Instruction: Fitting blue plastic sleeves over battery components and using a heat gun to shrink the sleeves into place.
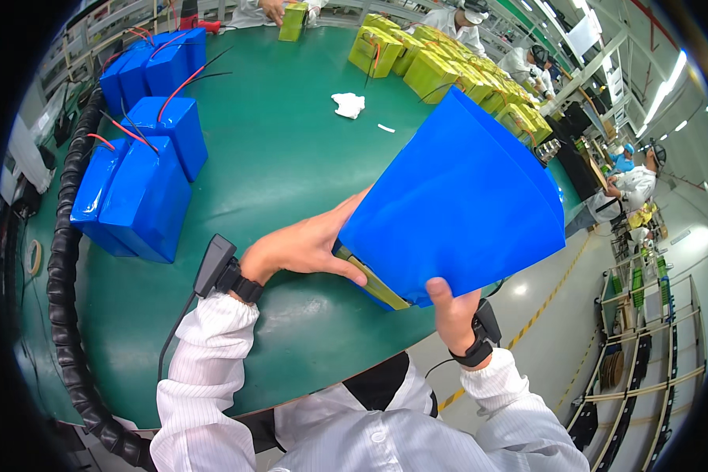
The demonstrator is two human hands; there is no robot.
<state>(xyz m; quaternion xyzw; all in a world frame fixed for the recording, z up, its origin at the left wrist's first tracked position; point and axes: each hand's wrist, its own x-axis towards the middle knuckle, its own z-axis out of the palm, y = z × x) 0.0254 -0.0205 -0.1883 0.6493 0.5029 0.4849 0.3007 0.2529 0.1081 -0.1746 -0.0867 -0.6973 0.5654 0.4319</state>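
A wide blue plastic sleeve [464,197] is held up in front of me, tilted, its loose end flaring toward the upper right. At its lower left edge a strip of a yellow-green battery pack [374,279] shows; the rest of the pack is hidden by the sleeve. My left hand [315,240] closes round the pack's left end, thumb along the yellow-green edge and fingers hidden behind. My right hand [455,315] grips the sleeve's near side, its thumb on the blue film and its other fingers out of sight underneath.
Blue-wrapped battery packs [145,197] with red and black wires stand at left on the green table [275,338], beside a black ribbed hose [61,275]. Rows of yellow-green packs [440,75] fill the far right. A crumpled white scrap [348,105] lies mid-table. Across it, a person's hand [274,9] touches another pack.
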